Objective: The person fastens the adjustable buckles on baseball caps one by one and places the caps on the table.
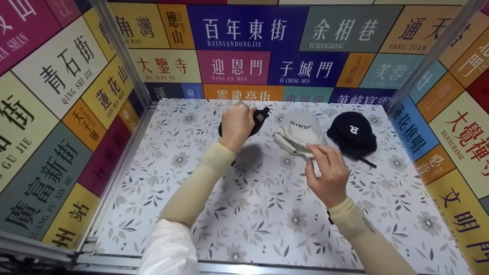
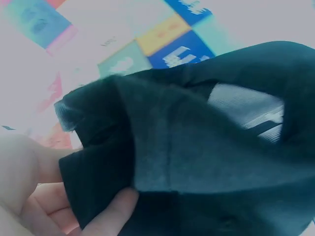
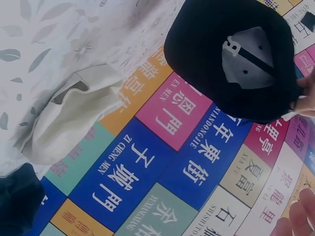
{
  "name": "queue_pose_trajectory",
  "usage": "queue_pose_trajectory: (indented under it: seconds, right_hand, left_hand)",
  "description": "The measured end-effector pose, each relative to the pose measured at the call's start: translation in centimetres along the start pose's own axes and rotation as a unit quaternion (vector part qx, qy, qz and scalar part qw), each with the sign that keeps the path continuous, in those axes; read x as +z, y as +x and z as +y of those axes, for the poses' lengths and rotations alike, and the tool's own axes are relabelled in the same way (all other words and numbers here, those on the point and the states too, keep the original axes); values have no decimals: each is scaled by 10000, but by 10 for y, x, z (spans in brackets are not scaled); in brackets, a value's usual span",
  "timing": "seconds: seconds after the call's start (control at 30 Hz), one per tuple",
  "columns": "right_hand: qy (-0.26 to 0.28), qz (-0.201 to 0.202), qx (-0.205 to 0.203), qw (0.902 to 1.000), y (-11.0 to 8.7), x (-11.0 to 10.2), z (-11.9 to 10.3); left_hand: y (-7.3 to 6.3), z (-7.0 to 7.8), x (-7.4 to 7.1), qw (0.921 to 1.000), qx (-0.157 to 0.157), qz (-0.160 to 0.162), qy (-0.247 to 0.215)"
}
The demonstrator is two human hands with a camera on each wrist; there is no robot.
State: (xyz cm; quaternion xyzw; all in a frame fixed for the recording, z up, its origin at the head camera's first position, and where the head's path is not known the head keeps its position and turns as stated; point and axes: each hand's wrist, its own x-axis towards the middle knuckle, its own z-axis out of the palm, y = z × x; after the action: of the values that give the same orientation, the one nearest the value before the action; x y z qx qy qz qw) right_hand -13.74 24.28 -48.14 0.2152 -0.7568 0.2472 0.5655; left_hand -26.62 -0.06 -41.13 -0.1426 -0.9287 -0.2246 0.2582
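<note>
My left hand [image 1: 237, 124] grips a black cap [image 1: 262, 116] by its edge and holds it up, its shadow falling on the table below. The left wrist view shows the thumb and fingers pinching the dark fabric of this cap [image 2: 221, 167]. Its hollow inside with a grey lining faces the right wrist camera. My right hand [image 1: 330, 173] hovers with relaxed fingers and overlaps the brim of a cream cap [image 1: 300, 128] lettered COLORADO in the head view. In the right wrist view, its fingertips [image 3: 301, 216] are well apart from that cap.
Right of the cream cap, a second black cap [image 1: 351, 131] with a white letter lies on the table, its strap end pointing forward. A floral cloth covers the table [image 1: 259, 225]. Printed panels [image 1: 250, 28] and metal posts [image 1: 124, 49] enclose the back and sides.
</note>
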Motion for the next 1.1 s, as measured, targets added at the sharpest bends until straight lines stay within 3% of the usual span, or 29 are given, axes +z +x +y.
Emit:
queue_pose_trajectory:
  seconds: [0.23,0.57,0.87,1.1]
  right_hand:
    - [-75,-117,87,9999,-7,-1,6]
    - [-132,-249,195,9994,-16,-1,10]
    - [-142,-242,239,9993,-21,-2,11]
    - [-94,-412,378,9984,-30,-2,10]
  left_hand:
    - [16,-21,37,9982,171,299,489]
    - [14,-35,94,9921,1167,254,390]
    - [1,-45,132,9893,1418,-318,148]
    - [-14,-56,152,9804,1779,-849,58]
